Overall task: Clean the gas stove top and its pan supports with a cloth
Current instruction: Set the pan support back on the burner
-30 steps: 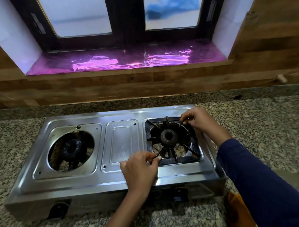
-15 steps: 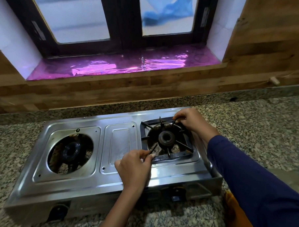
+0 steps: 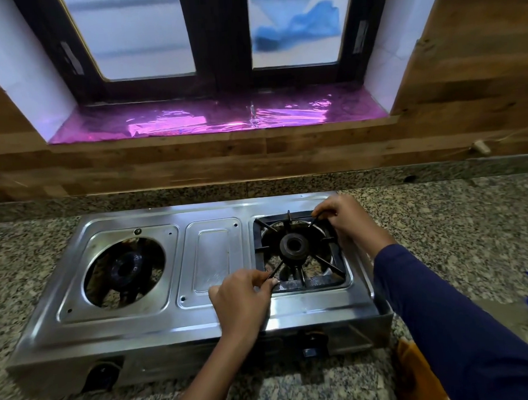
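The left hand [image 3: 241, 300] pinches the near-left corner of the black pan support [image 3: 302, 284]. The right hand [image 3: 345, 217] grips its far-right corner. It sits on the stove [image 3: 213, 317].

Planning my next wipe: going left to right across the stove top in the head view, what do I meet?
Left burner, bare → flat centre panel → right burner inside the pan support → right hand gripping the support's far corner. The left hand, pinching the near corner, overlaps panel and support, so it is left out.
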Action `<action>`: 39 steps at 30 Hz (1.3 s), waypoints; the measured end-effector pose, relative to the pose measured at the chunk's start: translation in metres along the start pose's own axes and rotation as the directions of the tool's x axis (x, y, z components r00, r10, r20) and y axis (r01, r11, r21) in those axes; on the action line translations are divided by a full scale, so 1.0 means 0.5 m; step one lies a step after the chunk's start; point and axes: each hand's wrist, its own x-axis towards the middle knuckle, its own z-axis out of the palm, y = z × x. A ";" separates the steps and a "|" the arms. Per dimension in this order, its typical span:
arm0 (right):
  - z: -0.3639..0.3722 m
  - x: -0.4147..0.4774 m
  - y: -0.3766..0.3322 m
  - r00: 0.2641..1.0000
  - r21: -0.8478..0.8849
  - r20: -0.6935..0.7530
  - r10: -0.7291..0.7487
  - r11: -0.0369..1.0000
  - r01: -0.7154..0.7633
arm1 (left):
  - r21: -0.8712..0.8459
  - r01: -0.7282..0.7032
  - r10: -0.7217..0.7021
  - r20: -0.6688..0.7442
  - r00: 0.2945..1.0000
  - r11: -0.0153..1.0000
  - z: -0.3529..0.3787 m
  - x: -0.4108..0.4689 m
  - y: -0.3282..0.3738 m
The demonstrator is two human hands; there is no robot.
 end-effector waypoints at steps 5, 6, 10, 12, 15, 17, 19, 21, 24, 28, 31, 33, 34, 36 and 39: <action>-0.001 0.004 -0.003 0.999 -0.035 0.025 0.038 0.999 -0.037 | 0.048 -0.020 0.020 0.001 1.000 0.999 0.004 0.004 -0.001; 0.000 0.004 -0.002 0.999 -0.038 0.029 0.045 0.998 -0.044 | 0.057 -0.022 0.022 0.001 1.000 0.998 0.004 0.004 -0.001; -0.003 -0.005 0.004 0.997 -0.031 0.016 0.069 0.997 -0.069 | 0.074 -0.028 0.028 0.003 1.000 0.997 0.002 0.006 0.002; -0.001 -0.011 0.005 0.998 -0.026 0.000 0.065 0.998 -0.065 | 0.077 -0.037 0.037 0.002 0.999 0.996 0.001 0.005 0.002; 0.003 -0.018 0.007 0.999 -0.039 -0.022 0.032 0.999 -0.033 | 0.069 -0.040 0.041 -0.005 0.999 0.997 0.002 0.003 0.002; 0.004 -0.018 0.009 0.999 -0.029 -0.042 0.004 1.000 -0.005 | 0.068 -0.041 0.042 -0.010 0.999 0.997 0.002 0.003 0.004; 0.006 -0.012 0.006 0.999 -0.027 -0.045 -0.009 1.000 0.008 | 0.064 -0.044 0.045 -0.015 0.999 0.997 0.004 0.002 0.004; 0.010 -0.003 -0.001 0.999 -0.029 -0.038 -0.007 1.000 0.006 | 0.065 -0.043 0.044 -0.013 0.999 0.997 0.004 0.002 0.005; 0.013 0.006 -0.009 0.999 -0.018 -0.037 -0.012 1.000 0.011 | 0.074 -0.046 0.047 -0.014 0.999 0.996 0.005 0.003 0.005; 0.014 0.007 -0.003 0.999 -0.003 -0.039 -0.010 1.000 0.010 | 0.082 -0.053 0.055 -0.021 0.998 0.995 0.006 0.005 0.004; 0.009 0.010 -0.012 0.999 0.039 -0.011 0.033 0.999 -0.033 | 0.083 -0.045 0.046 -0.017 0.999 0.996 0.009 0.005 0.000; 0.007 0.007 -0.011 0.998 0.051 0.002 0.069 0.996 -0.069 | 0.088 -0.042 0.044 -0.014 0.999 0.995 0.008 0.004 -0.002; 0.005 0.003 -0.009 0.997 0.053 0.000 0.077 0.996 -0.077 | 0.089 -0.044 0.045 -0.014 0.999 0.995 0.008 0.004 -0.003; 0.003 -0.004 -0.003 0.997 0.072 -0.011 0.075 0.995 -0.074 | 0.084 -0.045 0.047 -0.016 0.999 0.995 0.008 0.005 -0.002; 0.003 -0.011 0.004 0.996 0.091 -0.030 0.081 0.993 -0.078 | 0.087 -0.048 0.050 -0.014 0.999 0.995 0.010 0.006 -0.004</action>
